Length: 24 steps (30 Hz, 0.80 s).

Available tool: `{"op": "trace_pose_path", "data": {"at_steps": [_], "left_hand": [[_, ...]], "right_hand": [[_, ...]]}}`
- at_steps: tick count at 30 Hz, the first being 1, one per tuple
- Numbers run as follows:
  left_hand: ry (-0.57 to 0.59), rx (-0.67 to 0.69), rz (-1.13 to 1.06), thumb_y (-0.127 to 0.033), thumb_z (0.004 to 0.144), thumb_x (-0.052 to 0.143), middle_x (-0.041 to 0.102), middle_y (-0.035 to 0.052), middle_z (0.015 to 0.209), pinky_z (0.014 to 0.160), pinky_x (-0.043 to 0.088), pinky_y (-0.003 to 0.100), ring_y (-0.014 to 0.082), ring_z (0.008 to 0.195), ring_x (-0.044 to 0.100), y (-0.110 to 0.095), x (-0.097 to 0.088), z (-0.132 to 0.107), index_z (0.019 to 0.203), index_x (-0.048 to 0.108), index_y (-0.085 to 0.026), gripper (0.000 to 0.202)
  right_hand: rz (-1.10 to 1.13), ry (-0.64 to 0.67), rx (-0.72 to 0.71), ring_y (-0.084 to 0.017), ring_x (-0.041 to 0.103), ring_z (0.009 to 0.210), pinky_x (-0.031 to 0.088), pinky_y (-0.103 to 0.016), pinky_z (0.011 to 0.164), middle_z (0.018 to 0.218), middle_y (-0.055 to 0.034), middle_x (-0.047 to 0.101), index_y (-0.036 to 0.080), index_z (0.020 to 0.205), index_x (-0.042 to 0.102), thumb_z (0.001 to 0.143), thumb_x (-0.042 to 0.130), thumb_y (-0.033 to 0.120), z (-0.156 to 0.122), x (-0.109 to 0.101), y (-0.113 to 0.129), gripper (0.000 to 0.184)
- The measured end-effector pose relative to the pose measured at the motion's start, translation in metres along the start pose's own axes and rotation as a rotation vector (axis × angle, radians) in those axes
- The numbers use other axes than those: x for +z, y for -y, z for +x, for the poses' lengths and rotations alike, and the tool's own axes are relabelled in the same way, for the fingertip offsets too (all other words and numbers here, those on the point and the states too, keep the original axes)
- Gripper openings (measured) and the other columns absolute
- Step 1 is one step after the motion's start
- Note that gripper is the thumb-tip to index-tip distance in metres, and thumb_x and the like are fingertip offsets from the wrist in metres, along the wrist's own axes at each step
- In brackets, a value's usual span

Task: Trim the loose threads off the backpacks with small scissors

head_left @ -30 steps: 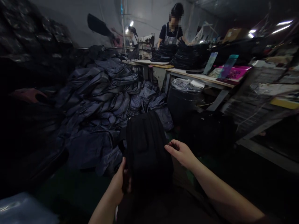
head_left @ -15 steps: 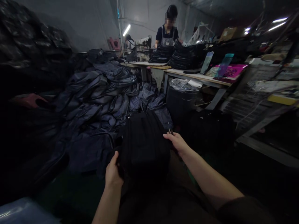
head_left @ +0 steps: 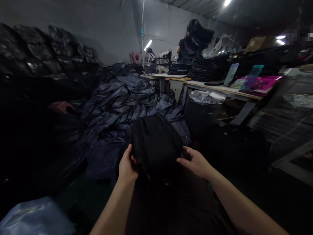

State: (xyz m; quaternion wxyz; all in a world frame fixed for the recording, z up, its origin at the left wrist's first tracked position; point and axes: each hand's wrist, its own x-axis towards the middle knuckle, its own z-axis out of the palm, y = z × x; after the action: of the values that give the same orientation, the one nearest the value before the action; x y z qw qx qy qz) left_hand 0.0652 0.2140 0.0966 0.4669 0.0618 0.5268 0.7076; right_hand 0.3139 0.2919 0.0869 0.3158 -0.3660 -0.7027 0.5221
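Observation:
A black backpack (head_left: 158, 143) rests in front of me, close to my lap, its rounded panel turned up. Along its left edge my left hand (head_left: 128, 164) is closed, the thumb on top and the fingers partly hidden behind the fabric. My right hand (head_left: 195, 161) pinches the opposite side, thumb and fingers around the dark edge. Any small tool in that hand is hard to make out in the dark. Just beyond the backpack lies a big heap of dark blue-grey bags (head_left: 122, 98).
A table (head_left: 207, 85) at the back right bears stacked black pieces (head_left: 202, 68), bottles (head_left: 253, 76) and a pink basket (head_left: 266, 83). Below stands a plastic-covered dark bin (head_left: 200, 107). A co-worker (head_left: 182, 49) lifts black pieces. Pale plastic (head_left: 36, 217) lies at lower left.
The backpack has turned and tilted in my hands. The pointed tool tips seen by my right hand no longer show. My view has swung left, and the co-worker has raised a black bundle.

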Motion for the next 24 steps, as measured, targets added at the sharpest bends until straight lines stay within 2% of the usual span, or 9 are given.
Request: {"op": "trace_pose_path", "data": {"at_steps": [4,7,13,15,19,21,24], "left_hand": [[0.01,0.024,-0.187,-0.04,0.066,0.071,0.038,-0.0087,0.035,0.033,0.032,0.014,0.0031,0.03,0.037,-0.019,0.008,-0.003,0.047,0.035,-0.019,0.046],[0.026,-0.003,-0.238,-0.039,0.07,0.068,0.038,-0.0079,0.034,0.032,0.031,0.015,0.0035,0.028,0.037,-0.033,0.013,-0.005,0.046,0.035,-0.018,0.046],[0.033,-0.023,-0.228,-0.039,0.077,0.062,0.036,-0.0072,0.032,0.03,0.03,0.014,0.0038,0.027,0.036,-0.06,0.014,0.0,0.045,0.032,-0.018,0.049],[0.04,-0.031,-0.209,-0.039,0.08,0.06,0.036,-0.007,0.031,0.03,0.029,0.014,0.0038,0.026,0.035,-0.069,0.009,0.006,0.044,0.032,-0.018,0.049],[0.051,-0.047,-0.146,-0.035,0.083,0.055,0.037,-0.0068,0.032,0.029,0.028,0.014,0.004,0.026,0.035,-0.085,-0.001,0.027,0.045,0.036,-0.018,0.046],[0.065,-0.065,-0.102,-0.033,0.083,0.055,0.037,-0.0069,0.032,0.028,0.026,0.014,0.0039,0.025,0.034,-0.085,-0.003,0.038,0.045,0.036,-0.018,0.045],[0.094,-0.089,-0.042,-0.034,0.082,0.057,0.04,-0.0062,0.034,0.029,0.026,0.015,0.0048,0.027,0.036,-0.074,-0.002,0.047,0.047,0.042,-0.017,0.041]], "right_hand": [[-0.191,-0.015,-0.005,-0.025,0.06,0.101,0.046,-0.038,0.089,0.107,-0.0078,0.066,0.019,0.108,0.062,0.076,0.064,0.046,0.01,0.0,0.001,0.041],[-0.258,0.037,-0.047,-0.025,0.06,0.099,0.046,-0.038,0.088,0.105,-0.0078,0.067,0.018,0.104,0.064,0.076,0.063,0.046,0.017,-0.001,0.009,0.039],[-0.262,0.172,-0.118,-0.02,0.062,0.08,0.047,-0.029,0.072,0.082,-0.0025,0.068,0.017,0.085,0.067,0.074,0.06,0.027,0.016,-0.011,0.026,0.016],[-0.135,0.169,-0.104,-0.015,0.057,0.066,0.043,-0.025,0.061,0.067,0.0009,0.062,0.016,0.073,0.063,0.074,0.059,0.024,0.013,-0.017,0.027,0.009],[0.413,0.083,0.058,-0.008,0.046,0.045,0.035,-0.019,0.045,0.053,0.0051,0.05,0.017,0.069,0.054,0.07,0.061,0.026,0.008,-0.023,0.029,0.011],[0.622,0.077,0.089,-0.008,0.045,0.042,0.034,-0.018,0.042,0.05,0.0046,0.05,0.018,0.068,0.052,0.068,0.06,0.026,0.009,-0.02,0.033,0.011],[0.772,0.095,0.081,-0.008,0.043,0.038,0.031,-0.017,0.036,0.045,0.0041,0.049,0.019,0.065,0.049,0.065,0.057,0.026,0.015,-0.016,0.04,0.011]]}}
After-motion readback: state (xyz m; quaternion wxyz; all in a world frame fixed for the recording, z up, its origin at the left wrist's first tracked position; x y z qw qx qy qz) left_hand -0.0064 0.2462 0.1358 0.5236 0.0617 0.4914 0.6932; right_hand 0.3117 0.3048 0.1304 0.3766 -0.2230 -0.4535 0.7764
